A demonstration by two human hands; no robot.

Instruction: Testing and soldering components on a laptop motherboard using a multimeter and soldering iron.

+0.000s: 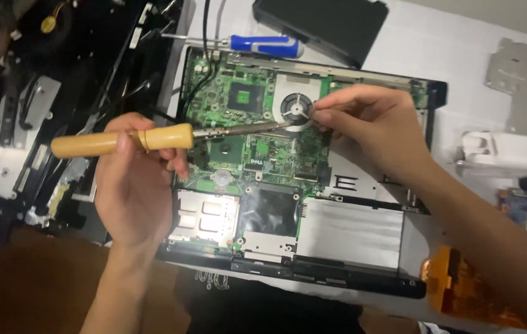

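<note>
Head view: the left hand (132, 185) is closed around the wooden handle of a screwdriver (121, 141), held level, its metal shaft reaching right across the green board (239, 111) to the fan (295, 106). The right hand (368, 120) pinches its fingertips (320, 115) together at the fan's edge, just where the shaft's tip ends; whether they hold anything small cannot be told. The board sits in an opened laptop (338, 272) lying on the white bench (437, 49), with a silver plate at its lower right. A blue-handled screwdriver (263, 44) lies just above the laptop, beside a black panel (325, 21). Dark dismantled parts (34, 105) lie at left, a grey metal bracket (526, 80) at far right.
</note>
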